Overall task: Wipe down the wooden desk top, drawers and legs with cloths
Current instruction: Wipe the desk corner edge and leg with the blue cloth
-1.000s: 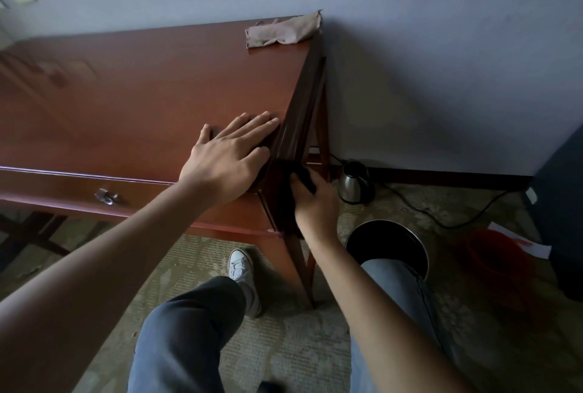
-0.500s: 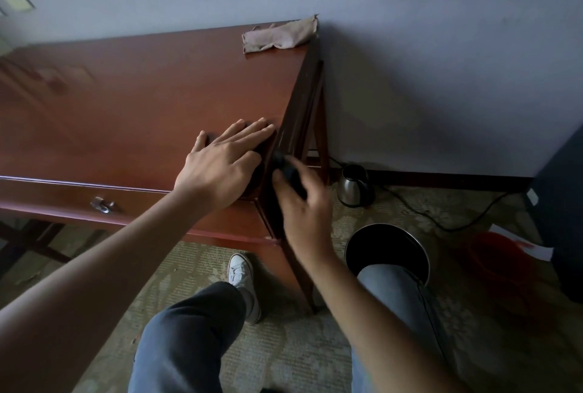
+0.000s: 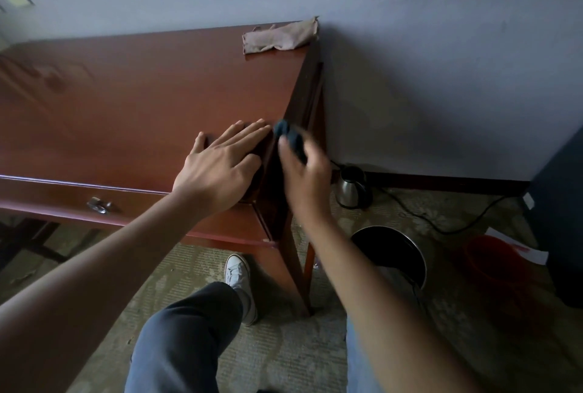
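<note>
- The step in hand looks like the wiping of the side edge of the reddish-brown wooden counter [image 3: 142, 102]: the right hand [image 3: 304, 173] works a bunched dark blue cloth [image 3: 288, 137] against the counter's right-hand edge, near the front corner.
- The right hand's fingers [image 3: 284, 148] are curled round the dark cloth, clamped on it; the hand is blurred, so exactly how much cloth touches the wood cannot be told.
- The left hand [image 3: 217, 168] lies flat on the top just beside the cloth, its fingers [image 3: 249, 132] straight, close together and holding nothing, apparently steadying the person.
- As a judgement, the next move calls for carrying the cloth along the side rail and then down the tapered dark wooden leg [image 3: 291, 266] below the right hand, with steady pressure and a firm grip so the bundle does not slip out.
- The top shines, with reflections towards its far left; whether it is fully wiped cannot be told.
- A drawer front with a small metal pull [image 3: 100, 205] sits below and to the left of the left hand's fingers.
- A second, crumpled beige cloth [image 3: 279, 35] rests on the far right corner of the counter, well beyond both hands, untouched.
- On the carpet to the right of the right hand stand a steel kettle [image 3: 350, 187] and a round dark bin [image 3: 389, 254], close to the leg; a wide swing down there could knock them.
</note>
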The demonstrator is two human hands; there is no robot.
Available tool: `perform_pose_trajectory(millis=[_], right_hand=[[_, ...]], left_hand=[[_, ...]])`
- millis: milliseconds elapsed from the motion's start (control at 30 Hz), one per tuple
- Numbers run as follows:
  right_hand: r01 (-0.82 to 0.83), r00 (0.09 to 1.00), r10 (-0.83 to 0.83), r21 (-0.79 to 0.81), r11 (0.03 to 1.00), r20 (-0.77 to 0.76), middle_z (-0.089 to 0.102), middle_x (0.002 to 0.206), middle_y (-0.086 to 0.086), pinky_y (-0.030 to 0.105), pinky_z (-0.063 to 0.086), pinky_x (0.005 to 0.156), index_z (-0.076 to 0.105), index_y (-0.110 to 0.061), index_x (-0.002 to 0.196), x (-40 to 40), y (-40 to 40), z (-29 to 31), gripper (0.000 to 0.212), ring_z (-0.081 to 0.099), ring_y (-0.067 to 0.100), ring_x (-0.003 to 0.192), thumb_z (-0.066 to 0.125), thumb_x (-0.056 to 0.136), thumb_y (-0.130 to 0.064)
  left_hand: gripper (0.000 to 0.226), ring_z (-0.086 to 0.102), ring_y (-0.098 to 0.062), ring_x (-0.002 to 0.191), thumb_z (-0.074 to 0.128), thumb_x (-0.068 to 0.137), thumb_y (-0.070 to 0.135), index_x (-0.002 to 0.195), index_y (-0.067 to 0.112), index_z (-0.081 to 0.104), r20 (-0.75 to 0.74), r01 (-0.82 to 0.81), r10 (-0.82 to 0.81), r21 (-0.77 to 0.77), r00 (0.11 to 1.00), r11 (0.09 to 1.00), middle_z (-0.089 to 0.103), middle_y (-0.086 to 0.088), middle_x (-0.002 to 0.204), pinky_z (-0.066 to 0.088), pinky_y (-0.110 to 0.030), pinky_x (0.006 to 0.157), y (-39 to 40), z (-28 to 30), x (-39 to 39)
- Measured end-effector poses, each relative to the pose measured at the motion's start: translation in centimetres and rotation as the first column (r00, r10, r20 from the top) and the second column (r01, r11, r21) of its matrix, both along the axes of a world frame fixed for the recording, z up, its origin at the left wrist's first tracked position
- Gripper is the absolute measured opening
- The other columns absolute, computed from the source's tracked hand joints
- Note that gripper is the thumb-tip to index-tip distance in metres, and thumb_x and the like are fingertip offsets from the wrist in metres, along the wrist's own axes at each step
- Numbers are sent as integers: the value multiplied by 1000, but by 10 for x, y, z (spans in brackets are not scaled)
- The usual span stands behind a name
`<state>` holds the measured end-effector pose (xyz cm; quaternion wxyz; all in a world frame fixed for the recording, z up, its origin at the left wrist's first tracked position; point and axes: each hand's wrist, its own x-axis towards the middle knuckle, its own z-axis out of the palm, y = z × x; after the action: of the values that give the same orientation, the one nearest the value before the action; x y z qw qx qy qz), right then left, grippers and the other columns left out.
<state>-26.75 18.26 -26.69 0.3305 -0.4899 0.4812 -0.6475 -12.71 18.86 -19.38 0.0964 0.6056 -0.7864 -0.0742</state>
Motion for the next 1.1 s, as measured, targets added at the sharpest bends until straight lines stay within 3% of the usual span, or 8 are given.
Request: perform_pose_trajectory(millis=[133, 333, 433, 567, 733, 800, 933, 1100], right_hand=[[-82, 996, 82, -8, 997, 29, 71, 111, -8, 24, 55, 87, 67, -20, 127, 17, 100, -41, 25, 68, 10, 105, 62, 102, -23], [11, 991, 19, 219, 976, -135, 76, 95, -3, 31, 52, 75, 74, -23, 110, -3, 7, -48, 29, 70, 15, 92, 55, 94, -38], [9, 978, 56, 310, 951, -201, 77, 98, 1, 46, 58, 81, 72, -29, 115, -19, -53, -48, 42, 71, 28, 95, 51, 86, -51], [-17, 974, 80, 283, 959, -214, 76, 99, -1, 50, 57, 80, 71, -30, 117, -27, -72, -55, 42, 71, 25, 94, 51, 87, -51], [-90, 958, 111, 89, 992, -266, 67, 115, -1, 31, 54, 91, 65, -28, 133, -9, 45, -92, 40, 65, 12, 109, 53, 99, -46], [-59, 953, 69, 43, 997, -295, 65, 110, -1, 23, 54, 85, 65, -26, 134, -9, 50, -97, 41, 65, 8, 103, 52, 100, -45], [34, 917, 13, 111, 993, -399, 70, 106, 1, 41, 55, 80, 63, -33, 130, -14, -28, -87, 36, 67, 18, 98, 48, 99, -39], [54, 890, 87, 292, 955, -447, 75, 108, 4, 45, 58, 82, 68, -31, 125, -39, -136, -54, 40, 71, 27, 98, 45, 93, -41]], left_hand=[[74, -3, -3, 157, 6, 89, 53, 162, 46, 12, 95, 38, -38, -1, 995, 999, 2, 29, 168, 4, -60, 124, 0, -2, 0], [82, -10, -31, 159, -9, 86, 61, 156, 38, 26, 307, 118, -127, 48, 943, 992, -11, 13, 172, 8, -72, 118, 2, 3, 0], [69, -4, -26, 159, -1, 89, 65, 152, 53, 25, 287, 99, -108, 48, 952, 994, -11, 21, 168, 12, -68, 120, 2, 8, -2], [71, 10, -12, 156, 20, 86, 69, 156, 60, 15, 217, 42, -59, 82, 974, 996, 10, 30, 167, 24, -58, 118, -15, 27, -2], [74, 1, -9, 158, 19, 86, 70, 158, 57, 11, 136, 69, -77, 63, 988, 996, 7, 26, 169, 10, -62, 123, -41, 14, -7], [75, -6, -13, 159, 16, 86, 71, 159, 55, 6, 140, 50, -58, 59, 988, 997, 0, 23, 171, 3, -65, 122, -49, 6, -12], [79, -12, -18, 159, 14, 84, 76, 158, 57, -4, 197, 24, -40, 80, 980, 997, -10, 18, 171, -3, -64, 123, -54, 1, -13], [77, -14, -17, 158, 17, 85, 73, 157, 57, -5, 198, 26, -42, 80, 979, 996, -11, 18, 171, -6, -64, 123, -53, 1, -15]])
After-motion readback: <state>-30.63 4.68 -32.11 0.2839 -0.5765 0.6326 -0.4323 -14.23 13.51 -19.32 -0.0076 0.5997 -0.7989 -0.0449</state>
